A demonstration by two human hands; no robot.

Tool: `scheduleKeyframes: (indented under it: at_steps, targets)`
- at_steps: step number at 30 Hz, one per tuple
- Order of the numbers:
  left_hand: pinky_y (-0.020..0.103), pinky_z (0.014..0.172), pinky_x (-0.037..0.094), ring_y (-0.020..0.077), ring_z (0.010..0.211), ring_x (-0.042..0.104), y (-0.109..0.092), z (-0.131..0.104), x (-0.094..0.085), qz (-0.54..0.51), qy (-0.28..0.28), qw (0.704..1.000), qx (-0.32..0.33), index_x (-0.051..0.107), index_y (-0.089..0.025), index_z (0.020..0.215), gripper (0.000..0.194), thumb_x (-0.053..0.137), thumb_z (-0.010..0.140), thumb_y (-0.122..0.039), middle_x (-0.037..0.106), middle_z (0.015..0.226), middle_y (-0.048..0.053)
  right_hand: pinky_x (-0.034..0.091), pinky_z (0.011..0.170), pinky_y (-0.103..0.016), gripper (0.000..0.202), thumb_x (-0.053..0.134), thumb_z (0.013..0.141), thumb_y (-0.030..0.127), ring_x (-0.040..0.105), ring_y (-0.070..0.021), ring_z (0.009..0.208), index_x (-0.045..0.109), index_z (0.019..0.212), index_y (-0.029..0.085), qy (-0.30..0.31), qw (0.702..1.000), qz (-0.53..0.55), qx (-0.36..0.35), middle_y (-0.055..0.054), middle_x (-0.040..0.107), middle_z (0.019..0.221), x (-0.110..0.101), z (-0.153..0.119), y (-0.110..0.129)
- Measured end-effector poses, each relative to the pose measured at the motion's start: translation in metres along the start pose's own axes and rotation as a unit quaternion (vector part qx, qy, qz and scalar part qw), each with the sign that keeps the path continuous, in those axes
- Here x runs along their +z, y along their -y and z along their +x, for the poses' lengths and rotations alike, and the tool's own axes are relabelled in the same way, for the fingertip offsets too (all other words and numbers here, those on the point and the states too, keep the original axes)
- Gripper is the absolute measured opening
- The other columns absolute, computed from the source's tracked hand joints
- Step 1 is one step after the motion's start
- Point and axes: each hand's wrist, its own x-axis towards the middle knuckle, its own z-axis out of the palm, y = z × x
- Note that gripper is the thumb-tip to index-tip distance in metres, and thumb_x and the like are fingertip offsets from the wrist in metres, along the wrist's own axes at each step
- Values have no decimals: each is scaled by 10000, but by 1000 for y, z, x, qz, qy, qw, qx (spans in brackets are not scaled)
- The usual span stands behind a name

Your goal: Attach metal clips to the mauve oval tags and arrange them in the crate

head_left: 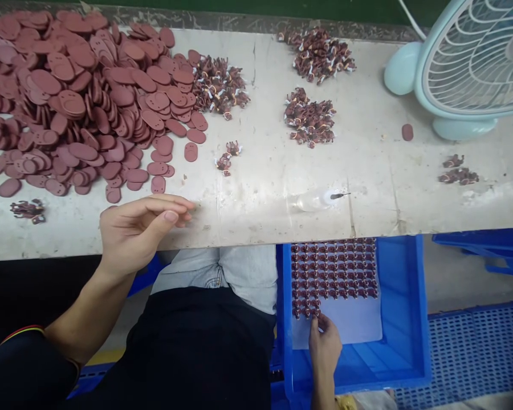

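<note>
My left hand (139, 230) hovers at the table's near edge, its fingers curled and the thumb close to them; whether something small is between them is hidden. My right hand (325, 341) reaches into a blue crate (404, 319) and pinches a small brown figure (316, 313) at the end of the lowest row. Rows of like figures (333, 267) stand on a white sheet (354, 322) in the crate. A large heap of reddish-brown oval pieces (81, 102) covers the table's left part, with a pile of brown figures (220, 85) beside it.
Two more figure piles (322, 54) (310, 117) lie at the back of the table (256, 188). A light blue fan (474, 68) stands at the right. A thin dark-tipped tool (337, 196) rests near the front edge. Blue perforated crates (479, 347) are at the lower right.
</note>
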Motion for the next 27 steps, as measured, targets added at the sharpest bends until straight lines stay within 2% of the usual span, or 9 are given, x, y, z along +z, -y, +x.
scheduleKeyframes:
  at_steps: [4, 8, 14, 21, 24, 27]
  targets:
    - [303, 675, 710, 158, 822, 806, 0, 0, -1, 10, -9, 1000, -20, 883, -212, 949, 84, 853, 999, -273, 892, 1037, 39, 582, 1118, -535, 501, 618, 1025, 641, 757, -285, 1173, 723, 1250, 206, 4, 1000, -4, 7, -90, 805, 1217, -4, -1, 4]
    - [306, 664, 716, 161, 827, 802, 0, 0, -1, 18, -8, 999, -26, 878, -212, 944, 100, 852, 1002, -289, 892, 1038, 36, 582, 1090, -527, 572, 598, 1016, 665, 766, -282, 1122, 679, 1328, 193, 2, 999, -8, 39, -113, 791, 1243, -13, -11, 8]
    - [310, 661, 716, 165, 816, 804, 2, 0, 0, 22, -27, 999, -17, 870, -205, 910, 124, 878, 978, -309, 890, 1015, 36, 591, 924, -449, 438, 630, 989, 654, 775, -254, 944, 741, 1086, 242, 77, 996, 5, 34, -28, 813, 930, -14, -37, 19]
    - [294, 636, 711, 153, 763, 803, 3, 2, 0, 19, -28, 999, -9, 878, -214, 916, 80, 881, 970, -273, 892, 1002, 18, 557, 917, -427, 433, 631, 1007, 626, 742, -240, 949, 733, 1184, 244, 96, 995, -2, -10, -7, 783, 933, 0, -38, 34]
    - [302, 634, 711, 158, 742, 798, 4, 2, 0, 33, -36, 999, -17, 876, -214, 891, 101, 894, 954, -291, 894, 992, 20, 553, 899, -425, 388, 642, 1009, 604, 729, -225, 893, 732, 1121, 244, 105, 994, 0, 2, 5, 766, 885, 0, -39, 35]
    - [302, 599, 694, 164, 699, 786, 2, 3, 2, 46, -55, 997, -25, 873, -219, 860, 112, 919, 913, -306, 893, 956, 21, 535, 808, -396, 358, 639, 1010, 594, 697, -201, 748, 742, 1016, 251, 136, 990, 17, 15, 36, 722, 753, -1, -43, 36]
